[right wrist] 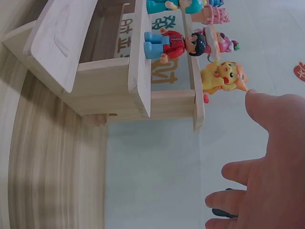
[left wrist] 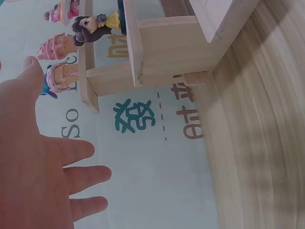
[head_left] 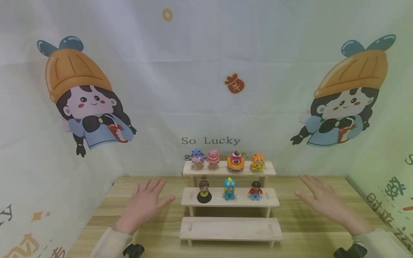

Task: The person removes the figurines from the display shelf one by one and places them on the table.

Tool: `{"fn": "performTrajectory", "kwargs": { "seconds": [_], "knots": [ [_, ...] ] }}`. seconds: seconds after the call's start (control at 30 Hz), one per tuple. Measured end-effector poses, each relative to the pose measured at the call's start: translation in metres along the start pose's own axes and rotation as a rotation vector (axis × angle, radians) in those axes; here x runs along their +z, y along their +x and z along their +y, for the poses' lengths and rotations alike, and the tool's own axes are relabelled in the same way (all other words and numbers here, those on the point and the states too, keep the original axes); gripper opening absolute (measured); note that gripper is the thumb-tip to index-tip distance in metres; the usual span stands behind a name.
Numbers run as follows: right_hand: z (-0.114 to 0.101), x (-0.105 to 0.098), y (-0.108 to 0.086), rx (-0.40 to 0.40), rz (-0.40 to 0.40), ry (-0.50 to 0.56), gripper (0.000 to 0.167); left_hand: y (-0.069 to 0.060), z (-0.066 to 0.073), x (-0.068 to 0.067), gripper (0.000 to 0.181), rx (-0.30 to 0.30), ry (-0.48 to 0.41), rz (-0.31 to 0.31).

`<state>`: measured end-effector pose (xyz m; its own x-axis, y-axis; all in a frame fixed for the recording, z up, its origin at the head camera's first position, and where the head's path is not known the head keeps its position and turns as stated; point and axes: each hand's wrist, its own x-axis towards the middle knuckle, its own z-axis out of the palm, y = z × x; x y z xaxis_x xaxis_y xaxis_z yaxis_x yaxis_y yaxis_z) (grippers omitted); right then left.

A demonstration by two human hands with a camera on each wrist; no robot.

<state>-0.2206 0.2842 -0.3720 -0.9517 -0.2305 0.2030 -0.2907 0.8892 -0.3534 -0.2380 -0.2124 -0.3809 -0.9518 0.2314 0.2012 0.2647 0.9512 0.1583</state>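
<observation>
A three-step wooden display stand (head_left: 230, 229) holds small toy figures. On its top step are a blue figure on a cone (head_left: 197, 158), a pink figure on a cone (head_left: 213, 159), a figure in an orange ring (head_left: 236, 161) and an orange-and-yellow figure (head_left: 258, 162). The middle step bears a brown-haired doll on a black base (head_left: 204, 190), a teal figure (head_left: 229, 189) and a figure in a red jacket (head_left: 256, 190). Left of the stand, my left hand (head_left: 145, 204) is spread with straight fingers. My right hand (head_left: 327, 200) is likewise extended on the right side. Neither holds anything.
The stand rests on a wood-grain table (head_left: 155, 236), bare on both sides of it. A white printed cloth (head_left: 206, 100) with cartoon children and lettering hangs behind and at both sides. Nothing stands on the lowest step.
</observation>
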Motion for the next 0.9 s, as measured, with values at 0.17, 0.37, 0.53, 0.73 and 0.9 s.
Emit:
{"fn": "performTrajectory", "kwargs": {
  "seconds": [0.17, 0.37, 0.53, 0.73, 0.9],
  "knots": [
    [-0.003, 0.0, 0.005, -0.019, 0.0, 0.051, 0.066, 0.0, -0.002, 0.007, 0.078, -0.002, -0.035, -0.011],
    [-0.007, 0.005, 0.011, 0.025, -0.011, 0.148, 0.065, 0.0, -0.003, 0.019, 0.072, 0.015, -0.089, 0.026],
    [-0.007, 0.009, 0.017, 0.055, -0.018, 0.168, 0.065, -0.001, -0.002, 0.026, 0.066, 0.016, -0.129, 0.056],
    [-0.005, 0.012, 0.024, 0.076, 0.006, 0.165, 0.065, -0.001, -0.003, 0.037, 0.063, -0.041, -0.183, 0.074],
    [-0.002, 0.014, 0.03, 0.067, 0.038, 0.161, 0.063, -0.003, 0.0, 0.048, 0.05, -0.066, -0.233, 0.076]
  ]
}}
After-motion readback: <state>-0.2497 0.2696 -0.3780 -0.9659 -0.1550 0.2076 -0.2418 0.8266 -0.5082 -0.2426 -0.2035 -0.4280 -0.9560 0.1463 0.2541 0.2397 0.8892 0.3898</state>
